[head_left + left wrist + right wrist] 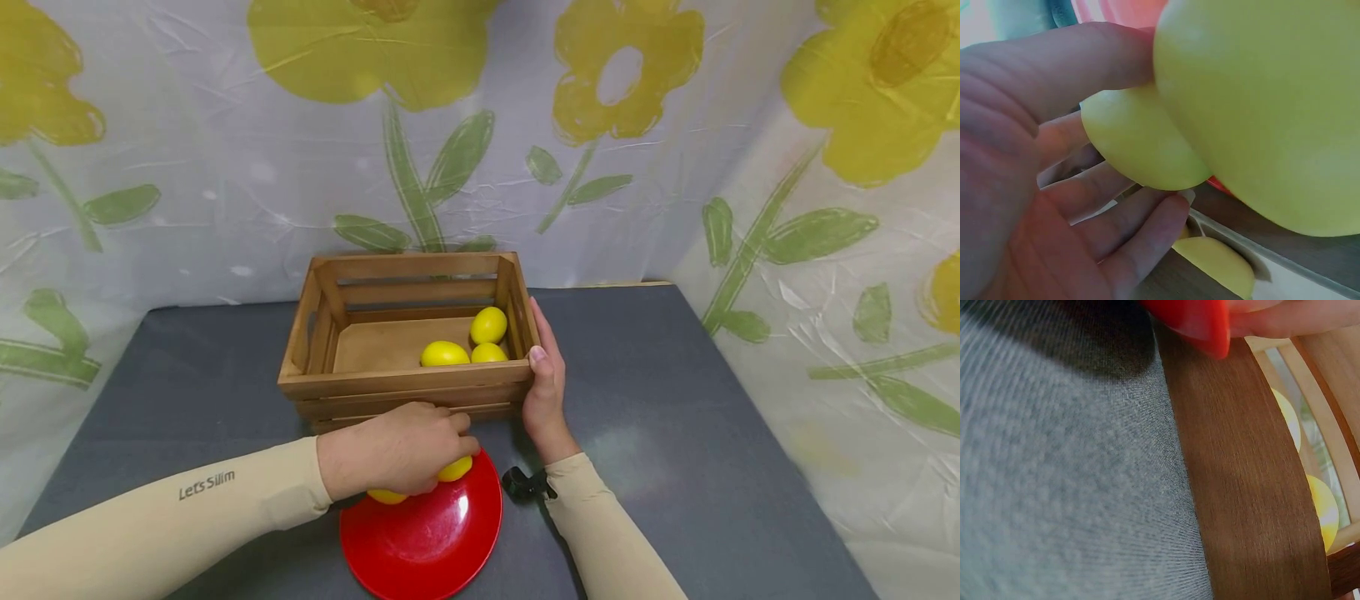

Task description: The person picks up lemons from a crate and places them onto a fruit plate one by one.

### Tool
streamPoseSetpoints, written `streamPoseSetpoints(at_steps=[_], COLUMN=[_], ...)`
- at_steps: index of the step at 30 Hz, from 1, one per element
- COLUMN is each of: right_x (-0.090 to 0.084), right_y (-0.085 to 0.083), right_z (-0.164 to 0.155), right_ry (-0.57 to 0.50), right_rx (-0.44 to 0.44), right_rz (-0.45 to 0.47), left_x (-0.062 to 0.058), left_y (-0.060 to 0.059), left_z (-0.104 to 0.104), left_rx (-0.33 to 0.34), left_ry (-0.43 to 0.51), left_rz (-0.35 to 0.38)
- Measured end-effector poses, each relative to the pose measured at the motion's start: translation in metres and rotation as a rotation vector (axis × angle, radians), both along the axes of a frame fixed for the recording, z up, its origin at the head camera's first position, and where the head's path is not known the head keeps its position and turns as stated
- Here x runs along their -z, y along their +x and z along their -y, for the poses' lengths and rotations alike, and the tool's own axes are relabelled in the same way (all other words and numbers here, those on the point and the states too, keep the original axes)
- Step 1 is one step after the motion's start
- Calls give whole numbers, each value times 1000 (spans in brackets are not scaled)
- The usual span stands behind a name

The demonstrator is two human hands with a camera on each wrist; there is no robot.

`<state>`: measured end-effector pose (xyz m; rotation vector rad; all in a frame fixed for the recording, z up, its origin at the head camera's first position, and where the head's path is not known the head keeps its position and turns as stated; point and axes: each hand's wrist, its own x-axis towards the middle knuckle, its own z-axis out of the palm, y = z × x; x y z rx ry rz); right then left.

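In the head view my left hand (408, 446) reaches over a red plate (423, 542), gripping a yellow lemon (455, 471) between thumb and fingers. A second lemon (387, 497) shows below that hand, near the wrist. The left wrist view has the gripped lemon (1141, 144) at the fingers, with the other lemon (1272, 106) large before the camera. My right hand (547, 392) holds the right end of a slatted wooden crate (405, 383), thumb at its front corner and fingers along its side. Three lemons (444, 354) lie inside the crate, toward the right.
The dark grey table (637, 458) spreads to both sides of the crate. Behind it hangs a pale flower-printed sheet (247, 167), which also covers the right side. A black strap piece (521, 483) sits by my right wrist, just right of the plate.
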<state>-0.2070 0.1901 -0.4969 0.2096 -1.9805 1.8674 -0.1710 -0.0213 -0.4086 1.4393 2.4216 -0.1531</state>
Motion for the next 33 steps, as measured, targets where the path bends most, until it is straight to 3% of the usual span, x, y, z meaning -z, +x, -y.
streamPoseSetpoints(at_steps=[10, 17, 20, 25, 33], right_x=[-1, 1, 1, 0, 1], right_y=[-1, -1, -2, -1, -1], right_z=[-2, -2, -2, -2, -2], right_ry=[1, 1, -2, -3, -11], right_rx=[-6, -6, -9, -9, -14], right_rz=[-13, -16, -20, -24, -17], left_x=[-1, -15, -24, -44, -93], left_y=[-2, -2, -1, -1, -8], left_z=[3, 8, 9, 10, 15], left_rx=[-33, -62, -61, -56, -61], left_ry=[30, 47, 61, 98, 195], left_rz=[35, 54, 57, 128, 218])
